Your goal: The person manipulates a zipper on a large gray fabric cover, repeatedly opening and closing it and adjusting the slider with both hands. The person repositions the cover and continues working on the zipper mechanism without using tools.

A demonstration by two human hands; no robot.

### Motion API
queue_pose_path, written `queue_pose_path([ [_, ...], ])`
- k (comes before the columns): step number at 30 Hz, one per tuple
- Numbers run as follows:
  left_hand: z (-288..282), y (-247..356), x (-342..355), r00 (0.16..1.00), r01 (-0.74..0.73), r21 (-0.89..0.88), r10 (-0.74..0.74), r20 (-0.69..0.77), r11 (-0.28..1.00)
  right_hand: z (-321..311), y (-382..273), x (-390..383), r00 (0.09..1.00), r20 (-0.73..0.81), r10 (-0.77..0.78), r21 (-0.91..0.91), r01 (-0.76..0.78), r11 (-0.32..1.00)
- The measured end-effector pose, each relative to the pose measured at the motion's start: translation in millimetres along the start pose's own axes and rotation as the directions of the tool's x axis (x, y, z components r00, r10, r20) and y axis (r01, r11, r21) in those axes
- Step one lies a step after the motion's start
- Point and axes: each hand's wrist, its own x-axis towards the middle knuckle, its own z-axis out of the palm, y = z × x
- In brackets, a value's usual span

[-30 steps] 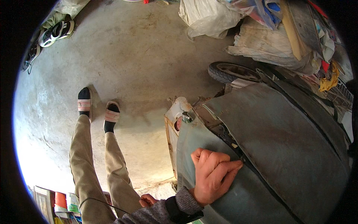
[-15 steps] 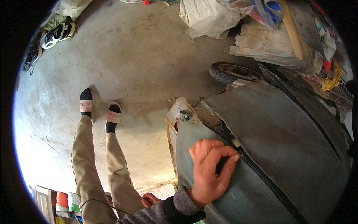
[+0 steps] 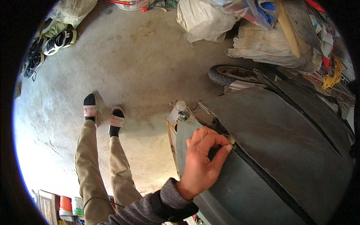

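Observation:
My left hand [image 3: 202,163], in a grey knit sleeve with a black band at the wrist, reaches across to the right. Its thumb and forefinger are pinched together at the black-lined seam [image 3: 262,176] between two grey-green panels. What sits in the pinch is too small to make out. A small pale yellowish piece [image 3: 229,139] shows in the gap just beyond the fingertips. The lower panel [image 3: 240,195] lies beneath my hand; the upper panel [image 3: 285,123], dusty and worn along its edge, spreads to the right. My right hand is outside the picture.
Past the panels lies a wheel with a black tyre [image 3: 232,75]. White plastic bags [image 3: 204,20] and folded sacks [image 3: 262,47] are heaped at the far right. My feet, in pink slides [image 3: 90,110], stand on the concrete floor [image 3: 142,56]. Shoes [image 3: 60,42] sit far left.
The view has shifted a little. My left hand still pinches at the seam and appears slightly farther left and up. The right hand, partly seen below the left forearm before, has gone from view.

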Motion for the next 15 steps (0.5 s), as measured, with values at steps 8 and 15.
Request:
queue_pose_path([
  [8, -17, -2, 7, 0.985, -0.021, -0.049, 0.029, 0.173, 0.999, -35, -56, -57, 0.92, -0.186, -0.346, 0.007, 0.354, 0.935],
  [15, -31, -6, 12, 0.942, -0.096, -0.018, 0.097, 0.32, 0.995, -30, -193, -89, 0.76, -0.321, -0.565, 0.009, 0.599, 0.801],
])
